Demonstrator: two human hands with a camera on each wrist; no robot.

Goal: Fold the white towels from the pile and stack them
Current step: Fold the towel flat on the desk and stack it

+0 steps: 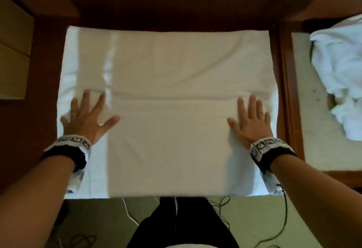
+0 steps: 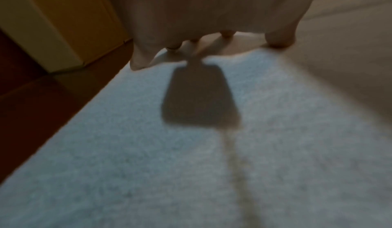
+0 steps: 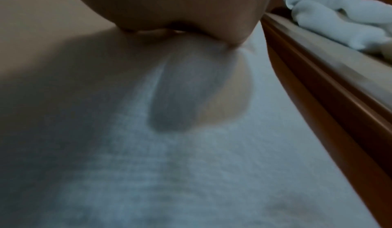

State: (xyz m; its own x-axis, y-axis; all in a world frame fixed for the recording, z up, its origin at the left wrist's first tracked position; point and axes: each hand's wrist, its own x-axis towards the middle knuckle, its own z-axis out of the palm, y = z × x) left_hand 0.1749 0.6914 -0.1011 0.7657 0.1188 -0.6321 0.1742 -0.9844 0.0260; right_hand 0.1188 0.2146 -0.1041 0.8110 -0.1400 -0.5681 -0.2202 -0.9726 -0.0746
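Towel (image 1: 168, 83) is spread flat on the dark wood table (image 1: 45, 83), near half already folded up to the middle. Left hand (image 1: 86, 118) and right hand (image 1: 250, 122) lie flat on it, fingers straight and spread, gripping nothing. I'd smooth outward toward the edges before the next fold. Unfolded pile (image 1: 338, 75) waits on the right.

towel (image 1: 166, 83) lies flat, nothing standing on it | 9 o'clock: cardboard box (image 1: 13, 52) just beside towel edge | 3 o'clock: raised wooden rail (image 1: 290, 95), crumpled towel pile (image 1: 340, 83) beyond | 12 o'clock: bare dark table (image 1: 166, 3)
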